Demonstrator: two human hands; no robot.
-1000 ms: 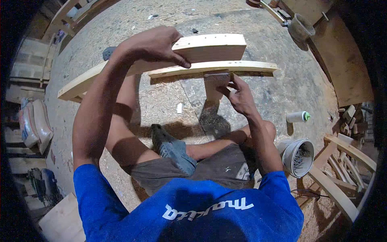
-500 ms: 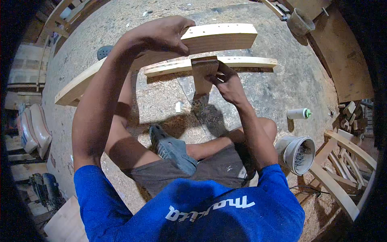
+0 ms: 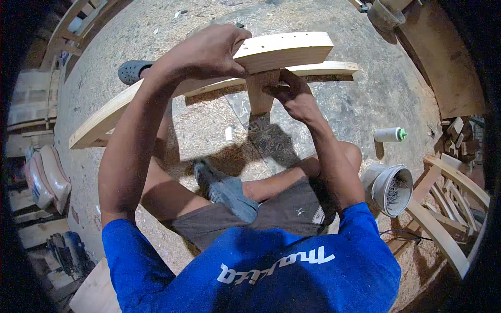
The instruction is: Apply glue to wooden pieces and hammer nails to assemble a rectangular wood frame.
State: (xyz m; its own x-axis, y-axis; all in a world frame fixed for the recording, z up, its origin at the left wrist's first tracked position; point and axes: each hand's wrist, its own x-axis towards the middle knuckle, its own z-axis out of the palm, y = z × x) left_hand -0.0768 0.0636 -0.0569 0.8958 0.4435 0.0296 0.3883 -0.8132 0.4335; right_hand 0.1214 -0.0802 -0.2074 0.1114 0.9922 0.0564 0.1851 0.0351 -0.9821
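Note:
My left hand [image 3: 216,52] is wrapped round a long pale wooden beam [image 3: 289,49] with small holes along its top face, held up off the floor. Against the underside of the beam, near its right end, stands a shorter brown wooden piece [image 3: 259,96]. My right hand [image 3: 295,96] grips that upright piece just below where the two meet; the piece's top is hidden under the beam. Behind them, a second pale wooden beam [image 3: 334,68] lies on the floor, partly covered by the raised one.
At my right stand a white bucket of nails [image 3: 390,193] and a white bottle with a green cap [image 3: 389,135]. Curved wooden parts [image 3: 443,240] are stacked at the lower right. Another bucket [image 3: 386,18] is at the far right, and filled sacks [image 3: 49,177] are at the left.
The upright wooden piece has moved from in front of the raised beam to beneath it, its top now against the beam's underside. Both hands keep their holds.

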